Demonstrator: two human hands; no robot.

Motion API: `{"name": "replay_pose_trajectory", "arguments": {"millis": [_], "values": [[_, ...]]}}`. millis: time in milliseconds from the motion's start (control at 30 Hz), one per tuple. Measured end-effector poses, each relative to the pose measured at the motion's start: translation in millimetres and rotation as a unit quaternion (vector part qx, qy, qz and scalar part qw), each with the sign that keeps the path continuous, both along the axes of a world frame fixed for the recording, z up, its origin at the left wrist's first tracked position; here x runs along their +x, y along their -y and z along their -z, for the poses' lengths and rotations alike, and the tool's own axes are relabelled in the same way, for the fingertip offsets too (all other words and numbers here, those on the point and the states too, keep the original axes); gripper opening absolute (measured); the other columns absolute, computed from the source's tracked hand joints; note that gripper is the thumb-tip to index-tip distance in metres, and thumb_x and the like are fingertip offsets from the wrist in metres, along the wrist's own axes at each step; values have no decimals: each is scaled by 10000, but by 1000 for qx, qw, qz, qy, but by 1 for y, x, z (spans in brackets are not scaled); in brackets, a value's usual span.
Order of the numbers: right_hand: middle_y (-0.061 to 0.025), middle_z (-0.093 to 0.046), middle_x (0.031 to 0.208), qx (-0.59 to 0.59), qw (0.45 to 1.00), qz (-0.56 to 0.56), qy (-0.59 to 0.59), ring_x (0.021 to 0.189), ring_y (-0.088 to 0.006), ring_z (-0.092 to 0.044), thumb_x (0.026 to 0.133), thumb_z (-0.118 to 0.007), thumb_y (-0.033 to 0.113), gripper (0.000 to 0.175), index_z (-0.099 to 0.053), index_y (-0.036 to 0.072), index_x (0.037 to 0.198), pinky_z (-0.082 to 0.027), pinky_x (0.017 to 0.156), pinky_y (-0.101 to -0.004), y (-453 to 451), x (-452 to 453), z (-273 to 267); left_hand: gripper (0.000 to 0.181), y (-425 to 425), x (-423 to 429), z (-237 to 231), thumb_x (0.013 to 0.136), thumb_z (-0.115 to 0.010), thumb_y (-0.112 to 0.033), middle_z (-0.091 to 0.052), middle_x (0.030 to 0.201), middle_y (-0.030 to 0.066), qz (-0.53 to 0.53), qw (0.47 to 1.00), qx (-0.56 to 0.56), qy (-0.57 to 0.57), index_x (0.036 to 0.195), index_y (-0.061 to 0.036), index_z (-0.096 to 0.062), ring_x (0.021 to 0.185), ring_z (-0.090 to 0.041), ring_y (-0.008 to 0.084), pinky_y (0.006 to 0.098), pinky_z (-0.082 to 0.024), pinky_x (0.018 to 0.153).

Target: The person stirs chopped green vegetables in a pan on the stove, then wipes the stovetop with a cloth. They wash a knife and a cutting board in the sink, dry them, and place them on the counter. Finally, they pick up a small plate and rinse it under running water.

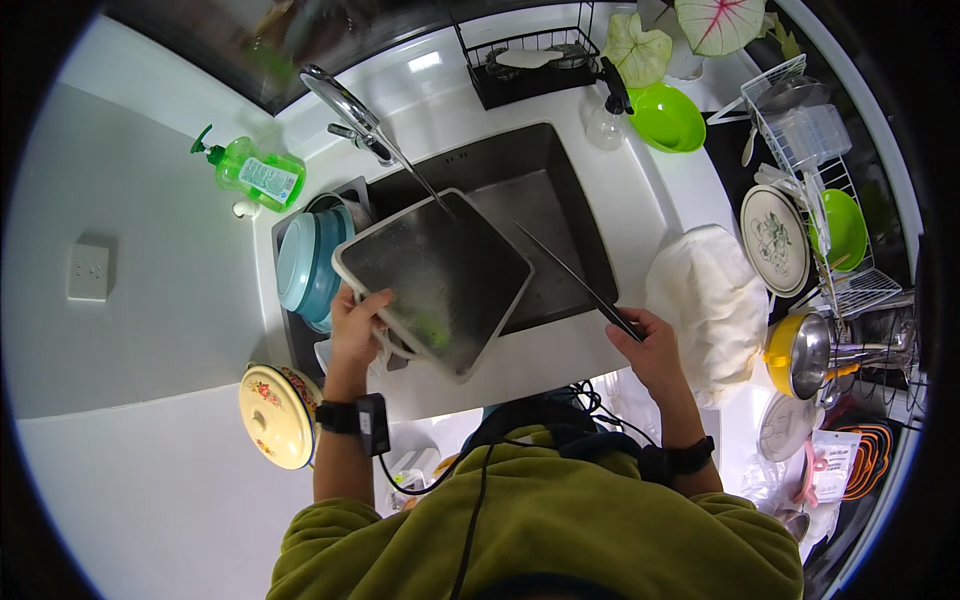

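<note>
My left hand grips the pale-rimmed edge of a dark cutting board, thumb on its face, at the left part of the sink. From the chrome faucet a thin stream of water falls onto the board's upper part. My right hand is closed around the black handle of a kitchen knife. The blade points up and left over the sink, to the right of the board and apart from it. Blue bowls are stacked just left of the board.
A green soap pump bottle stands behind the bowls, and a lidded enamel pot at lower left. Behind the sink are a black wire rack, a spray bottle and a green bowl. A white cloth and dish rack lie right.
</note>
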State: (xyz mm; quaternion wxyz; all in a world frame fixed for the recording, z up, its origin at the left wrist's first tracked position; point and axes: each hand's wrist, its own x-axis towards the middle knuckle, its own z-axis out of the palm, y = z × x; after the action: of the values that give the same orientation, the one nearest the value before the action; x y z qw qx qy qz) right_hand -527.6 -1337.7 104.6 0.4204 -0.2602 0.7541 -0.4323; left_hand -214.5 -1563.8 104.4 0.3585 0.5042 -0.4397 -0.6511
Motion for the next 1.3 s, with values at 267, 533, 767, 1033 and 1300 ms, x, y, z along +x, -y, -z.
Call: {"name": "replay_pose_trajectory", "arguments": {"millis": [267, 533, 767, 1033, 1300], "values": [[-18, -588, 726, -13, 994, -51, 93, 635, -64, -487, 867, -637, 216, 322, -567, 12, 1107, -418, 586, -220, -1, 28, 10, 419, -11, 34, -42, 773, -587, 43, -624, 1027, 87, 25, 999, -10, -24, 1185, 13, -521, 908, -598, 161, 251, -460, 794], [-27, -576, 721, -97, 992, -59, 61, 622, -85, -499, 885, -619, 236, 336, -565, -13, 1103, -424, 560, -250, 25, 21, 44, 368, -20, 55, -42, 771, -597, 24, -638, 981, 66, -2, 1000, -5, 24, 1134, 4, -543, 828, -611, 136, 225, -476, 722], [-3, -540, 671, -155, 986, -34, 54, 599, -64, -485, 889, -617, 225, 314, -615, -13, 1093, -406, 528, -222, 72, -32, 42, 342, -27, 53, -52, 742, -634, -35, -612, 817, -1, -48, 998, -11, 44, 1078, -27, -570, 556, -520, 52, 154, -357, 441], [-43, -585, 692, -148, 985, -88, -18, 592, -75, -473, 881, -622, 217, 293, -635, -9, 1068, -422, 531, -233, 103, -34, 27, 376, -26, 50, -55, 739, -609, -4, -625, 874, 17, -40, 998, -12, 47, 1113, -13, -563, 743, -571, 100, 193, -435, 668], [-81, -597, 694, -160, 981, -106, -27, 591, -89, -482, 866, -636, 211, 295, -637, -20, 1049, -435, 537, -249, 114, -39, 33, 393, -25, 51, -56, 736, -599, 21, -634, 970, 48, -32, 999, 2, 36, 1125, -10, -555, 878, -586, 145, 241, -434, 803]]}}
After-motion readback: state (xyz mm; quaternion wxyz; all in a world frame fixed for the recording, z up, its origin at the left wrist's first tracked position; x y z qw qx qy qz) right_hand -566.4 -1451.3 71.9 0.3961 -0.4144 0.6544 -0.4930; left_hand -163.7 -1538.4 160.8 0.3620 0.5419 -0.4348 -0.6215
